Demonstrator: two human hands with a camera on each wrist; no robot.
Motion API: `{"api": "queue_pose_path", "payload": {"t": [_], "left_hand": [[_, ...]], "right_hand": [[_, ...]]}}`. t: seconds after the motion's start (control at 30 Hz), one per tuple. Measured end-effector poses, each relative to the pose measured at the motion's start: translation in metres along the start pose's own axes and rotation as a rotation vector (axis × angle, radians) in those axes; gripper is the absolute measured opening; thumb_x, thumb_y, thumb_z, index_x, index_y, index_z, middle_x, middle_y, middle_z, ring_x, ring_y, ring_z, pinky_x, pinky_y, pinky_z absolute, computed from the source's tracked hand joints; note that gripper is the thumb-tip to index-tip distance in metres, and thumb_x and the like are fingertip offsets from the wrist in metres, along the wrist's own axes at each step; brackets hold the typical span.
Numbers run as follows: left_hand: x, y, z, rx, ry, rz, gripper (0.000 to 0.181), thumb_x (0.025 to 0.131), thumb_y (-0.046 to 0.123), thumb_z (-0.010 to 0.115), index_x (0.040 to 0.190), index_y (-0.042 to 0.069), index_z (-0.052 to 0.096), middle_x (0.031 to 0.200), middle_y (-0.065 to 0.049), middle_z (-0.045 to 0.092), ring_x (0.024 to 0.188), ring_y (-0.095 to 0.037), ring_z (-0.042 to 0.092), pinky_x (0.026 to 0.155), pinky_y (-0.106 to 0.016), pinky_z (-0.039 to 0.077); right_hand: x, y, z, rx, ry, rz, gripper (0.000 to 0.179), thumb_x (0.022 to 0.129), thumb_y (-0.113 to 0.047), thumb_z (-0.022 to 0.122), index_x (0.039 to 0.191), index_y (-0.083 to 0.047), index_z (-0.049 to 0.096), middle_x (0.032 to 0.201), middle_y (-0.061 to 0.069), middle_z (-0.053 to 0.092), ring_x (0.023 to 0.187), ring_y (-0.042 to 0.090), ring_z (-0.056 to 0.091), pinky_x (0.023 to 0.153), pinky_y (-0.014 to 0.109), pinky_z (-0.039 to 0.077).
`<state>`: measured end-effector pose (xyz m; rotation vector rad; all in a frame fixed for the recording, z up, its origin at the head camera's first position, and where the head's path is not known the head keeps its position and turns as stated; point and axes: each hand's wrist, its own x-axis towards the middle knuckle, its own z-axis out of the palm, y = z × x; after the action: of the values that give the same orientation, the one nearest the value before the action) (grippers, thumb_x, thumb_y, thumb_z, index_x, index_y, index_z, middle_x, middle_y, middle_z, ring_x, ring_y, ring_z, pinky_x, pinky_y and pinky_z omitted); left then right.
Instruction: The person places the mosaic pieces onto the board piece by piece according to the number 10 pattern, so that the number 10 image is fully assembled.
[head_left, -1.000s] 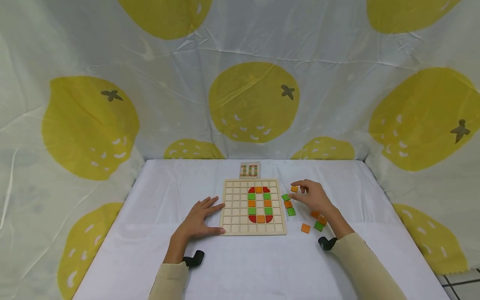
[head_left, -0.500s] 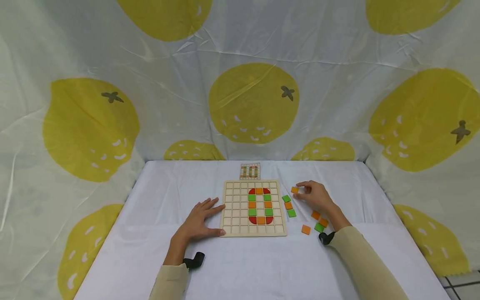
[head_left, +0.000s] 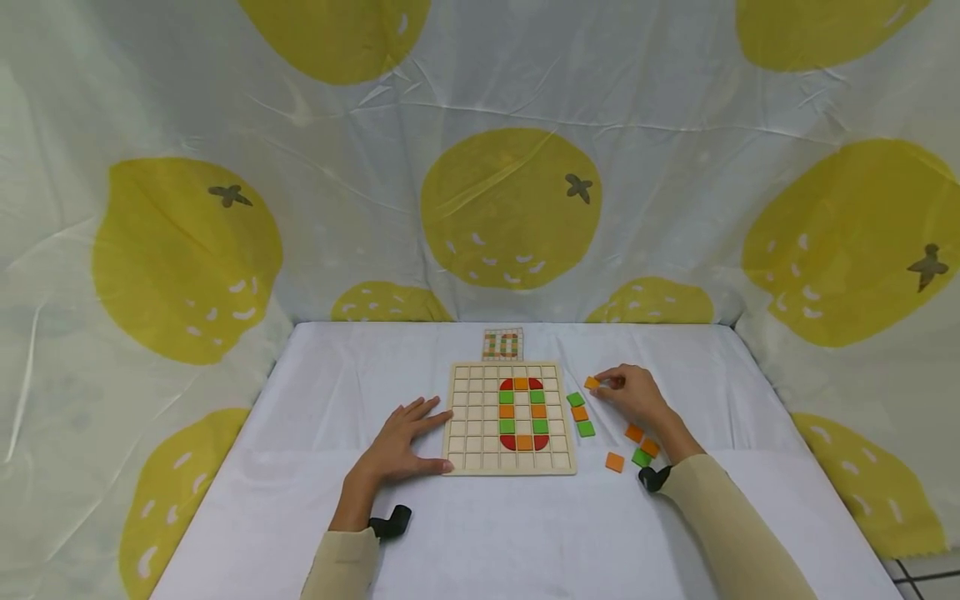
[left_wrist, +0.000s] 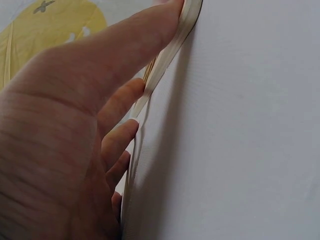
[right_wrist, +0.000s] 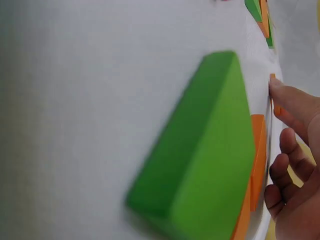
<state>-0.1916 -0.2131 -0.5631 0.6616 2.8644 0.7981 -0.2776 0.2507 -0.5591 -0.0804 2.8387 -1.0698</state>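
In the head view my left hand (head_left: 401, 442) lies spread at the left edge of a pale wooden grid board (head_left: 476, 429), its thumb at the near corner. The left wrist view has these fingers (left_wrist: 120, 142) straight along the board's side. Beyond the board's right edge, my right hand (head_left: 633, 394) pinches a small orange square tile (head_left: 592, 382) between thumb and index finger; the other fingers are curled in. Red, orange and green tiles (head_left: 507, 412) form a rounded ring on the right half of the board.
Right of the board a green tile (head_left: 575, 399), an orange tile (head_left: 580, 413) and another green tile (head_left: 586, 428) lie in a row. Nearer are a lone orange tile (head_left: 615, 462) and a small cluster with a green tile (head_left: 641, 458). A patterned card (head_left: 502, 344) lies behind the board.
The right hand's thumb and index finger, spread apart a second ago, have come together on the orange tile. The left hand stays at the board's edge.
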Motion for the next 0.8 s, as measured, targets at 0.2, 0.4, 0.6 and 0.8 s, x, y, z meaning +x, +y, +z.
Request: {"api": "queue_pose_path", "payload": {"t": [0.2, 0.4, 0.6, 0.8], "left_hand": [[0.000, 0.001, -0.001, -0.002, -0.003, -0.007, 0.089, 0.075, 0.067, 0.079, 0.152, 0.030, 0.053, 0.167, -0.005, 0.036, 0.158, -0.035, 0.025, 0.127, -0.064, 0.015], [0.000, 0.000, 0.000, 0.003, -0.004, -0.006, 0.090, 0.075, 0.068, 0.079, 0.152, 0.030, 0.053, 0.167, -0.005, 0.036, 0.158, -0.035, 0.025, 0.127, -0.064, 0.016], [0.001, -0.001, 0.001, 0.007, -0.007, -0.001, 0.090, 0.075, 0.069, 0.078, 0.153, 0.030, 0.052, 0.168, -0.005, 0.035, 0.158, -0.036, 0.024, 0.126, -0.065, 0.016], [0.001, -0.002, 0.001, -0.002, -0.009, -0.003, 0.090, 0.075, 0.069, 0.078, 0.152, 0.030, 0.053, 0.167, -0.005, 0.036, 0.158, -0.035, 0.024, 0.127, -0.064, 0.016]], "right_hand": [[0.001, -0.007, 0.005, 0.029, -0.007, -0.052, 0.035, 0.092, -0.032, 0.079, 0.120, -0.010, 0.077, 0.091, 0.005, 0.058, 0.087, 0.021, 0.051, 0.072, 0.030, 0.041], [0.003, -0.028, 0.013, 0.038, 0.000, -0.131, 0.032, 0.092, -0.030, 0.079, 0.118, -0.011, 0.077, 0.087, 0.005, 0.056, 0.083, 0.021, 0.050, 0.070, 0.031, 0.039], [0.008, -0.053, 0.027, 0.042, -0.029, -0.162, 0.032, 0.092, -0.030, 0.078, 0.119, -0.013, 0.077, 0.088, 0.004, 0.055, 0.085, 0.020, 0.049, 0.068, 0.030, 0.039], [0.013, -0.079, 0.045, 0.079, -0.058, -0.193, 0.031, 0.093, -0.031, 0.077, 0.120, -0.015, 0.077, 0.088, 0.003, 0.056, 0.084, 0.020, 0.050, 0.068, 0.031, 0.040]]}}
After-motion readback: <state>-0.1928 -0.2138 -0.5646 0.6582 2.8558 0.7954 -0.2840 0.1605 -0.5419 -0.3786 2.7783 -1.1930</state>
